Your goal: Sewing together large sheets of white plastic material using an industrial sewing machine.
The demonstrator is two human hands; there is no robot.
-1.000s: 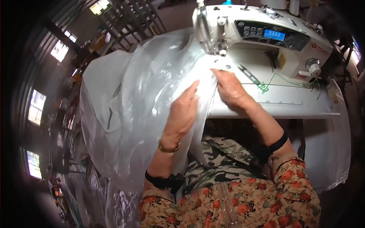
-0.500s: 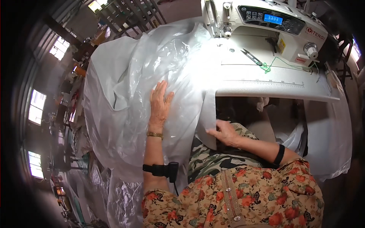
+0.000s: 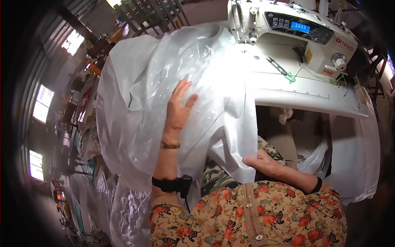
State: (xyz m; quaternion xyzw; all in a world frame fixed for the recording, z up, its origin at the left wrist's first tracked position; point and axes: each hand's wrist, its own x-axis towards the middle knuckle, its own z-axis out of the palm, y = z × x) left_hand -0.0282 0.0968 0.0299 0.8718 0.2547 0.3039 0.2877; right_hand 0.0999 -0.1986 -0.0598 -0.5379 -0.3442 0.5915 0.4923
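A large sheet of shiny, pale grey-white fabric (image 3: 152, 136) is draped over the left of the sewing table and down toward my lap. My left hand (image 3: 179, 107) rests on it, fingers stretched and thumb apart. My right hand (image 3: 263, 163) pinches the fabric's right edge low by my lap, pulling that strip taut; its other fingers are partly hidden. Behind the fabric stands a white sewing machine (image 3: 304, 37) with a lit blue display. A bright lamp glare hides the fabric near the needle.
On the machine bed (image 3: 288, 88), thread snips (image 3: 277, 66) lie beside a tangle of green thread (image 3: 291, 77). More pale sheeting (image 3: 354, 156) hangs at the table's right end. Crinkled clear plastic (image 3: 129, 210) lies low on the left. A slatted wooden rack (image 3: 152, 14) stands behind.
My right hand has moved down and right, drawing the fabric edge toward me and across the table's front edge. My left hand has shifted slightly, its thumb spread wider.
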